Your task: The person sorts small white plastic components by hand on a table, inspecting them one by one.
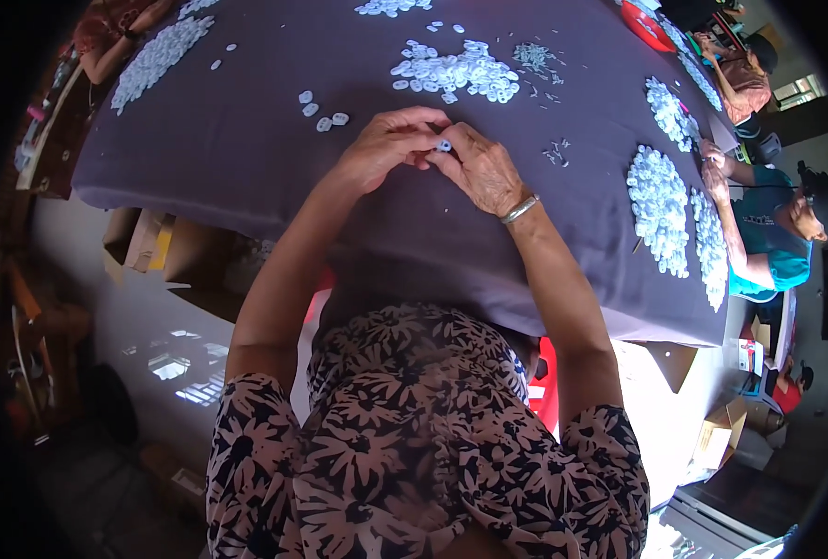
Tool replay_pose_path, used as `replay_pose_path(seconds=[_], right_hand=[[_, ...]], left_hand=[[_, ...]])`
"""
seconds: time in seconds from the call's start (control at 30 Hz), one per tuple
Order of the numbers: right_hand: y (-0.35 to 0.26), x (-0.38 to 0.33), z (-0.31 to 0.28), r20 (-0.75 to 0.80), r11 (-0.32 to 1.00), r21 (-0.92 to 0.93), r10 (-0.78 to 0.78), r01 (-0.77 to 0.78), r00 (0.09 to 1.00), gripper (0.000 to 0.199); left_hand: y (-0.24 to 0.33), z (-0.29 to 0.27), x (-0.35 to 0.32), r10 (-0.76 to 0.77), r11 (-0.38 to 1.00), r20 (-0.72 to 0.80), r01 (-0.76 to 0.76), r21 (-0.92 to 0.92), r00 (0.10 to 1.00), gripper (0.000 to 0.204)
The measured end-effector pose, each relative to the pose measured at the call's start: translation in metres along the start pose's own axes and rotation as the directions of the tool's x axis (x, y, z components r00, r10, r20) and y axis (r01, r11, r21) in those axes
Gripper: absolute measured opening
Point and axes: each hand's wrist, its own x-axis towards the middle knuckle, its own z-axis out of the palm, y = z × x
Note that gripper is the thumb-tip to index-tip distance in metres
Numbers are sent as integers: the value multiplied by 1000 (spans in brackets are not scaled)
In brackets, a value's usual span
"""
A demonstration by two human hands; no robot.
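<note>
Just above the dark tablecloth, my left hand (395, 147) and my right hand (482, 170) meet fingertip to fingertip. Pinched between them is a small white plastic piece (444, 145), oval with a dark hole, partly covered by the fingers. Both hands are closed on it. Beyond them lies a pile of similar white oval pieces (461, 73). A few loose white pieces (324, 123) rest to the left of my left hand. Small grey screws (535, 58) are heaped right of the pile, and a smaller group of screws (557, 153) lies right of my right hand.
The cloth-covered table (218, 140) carries more white piles, at the right (658, 210) and far left (162, 61). A red bowl (649, 26) stands at the far right. Co-workers sit along the right side, one in a teal shirt (787, 233). Cardboard boxes (204, 265) sit under the table.
</note>
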Motion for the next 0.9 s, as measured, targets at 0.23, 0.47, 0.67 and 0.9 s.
replay_pose_path(seconds=[0.23, 0.47, 0.67, 0.9], right_hand=[[3, -2, 4, 49, 997, -79, 21, -17, 999, 27], [5, -3, 2, 61, 995, -99, 13, -7, 998, 28], [1, -2, 0, 79, 999, -29, -22, 24, 997, 26], [1, -4, -1, 32, 999, 6, -48, 48, 998, 26]], left_hand=[[-4, 7, -2, 18, 998, -40, -20, -53, 999, 28], [-8, 9, -1, 41, 995, -20, -42, -96, 999, 27], [-7, -1, 2, 81, 997, 61, -80, -15, 995, 26], [1, 5, -3, 110, 993, 83, -113, 29, 990, 28]])
